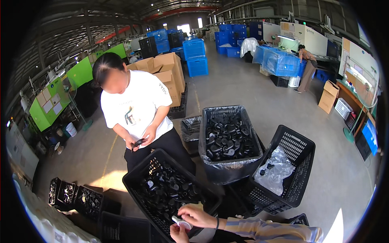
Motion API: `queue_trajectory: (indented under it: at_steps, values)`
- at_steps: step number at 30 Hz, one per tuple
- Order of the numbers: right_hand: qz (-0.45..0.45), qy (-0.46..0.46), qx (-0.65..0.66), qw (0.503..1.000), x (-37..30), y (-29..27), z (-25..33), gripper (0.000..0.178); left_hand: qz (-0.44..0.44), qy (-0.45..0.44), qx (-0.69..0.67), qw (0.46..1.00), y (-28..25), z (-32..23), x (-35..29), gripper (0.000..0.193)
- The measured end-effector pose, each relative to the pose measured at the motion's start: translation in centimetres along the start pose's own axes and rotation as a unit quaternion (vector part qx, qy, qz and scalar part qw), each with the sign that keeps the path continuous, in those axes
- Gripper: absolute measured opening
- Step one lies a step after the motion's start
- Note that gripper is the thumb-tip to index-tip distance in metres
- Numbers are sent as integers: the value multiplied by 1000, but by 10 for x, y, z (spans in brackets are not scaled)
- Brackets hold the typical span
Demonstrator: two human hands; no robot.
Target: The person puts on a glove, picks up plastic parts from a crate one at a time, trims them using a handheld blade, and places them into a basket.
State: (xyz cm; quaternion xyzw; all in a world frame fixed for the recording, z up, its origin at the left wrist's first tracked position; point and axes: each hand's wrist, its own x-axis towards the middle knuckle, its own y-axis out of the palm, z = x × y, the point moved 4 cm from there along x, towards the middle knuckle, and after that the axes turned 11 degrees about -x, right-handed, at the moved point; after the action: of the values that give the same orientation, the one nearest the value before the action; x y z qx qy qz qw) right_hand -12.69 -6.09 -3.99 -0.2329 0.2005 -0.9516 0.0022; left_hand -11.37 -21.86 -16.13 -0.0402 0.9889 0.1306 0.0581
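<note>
Low in the head view, my left hand (179,234) pinches a small white plastic part (182,222) with a rounded end. My right hand (197,216), its fingers bent over the part, grips it from the other side. Both hands are over the near end of a black perforated crate (130,183) holding many black plastic parts (172,187). Across the crate, a person in a white T-shirt (135,101) holds a black part (139,143) in both hands. The exact shape of my white part is partly hidden by my fingers.
A black crate lined with plastic (231,170), full of black parts, stands beyond my crate. To its right, another crate (300,146) holds a clear plastic bag (278,172). Smaller crates (90,202) sit at the lower left. Cardboard boxes (175,77) stand behind the co-worker.
</note>
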Motion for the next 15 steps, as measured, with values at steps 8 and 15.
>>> queue_trajectory:
  at_steps: [8,15]
  values:
    - [85,0,-136,987,-34,38,-2,11,10,25,-12,1000,7,-9,12,9]
    - [215,59,-250,942,-21,26,-35,29,81,353,359,860,76,-85,-42,8]
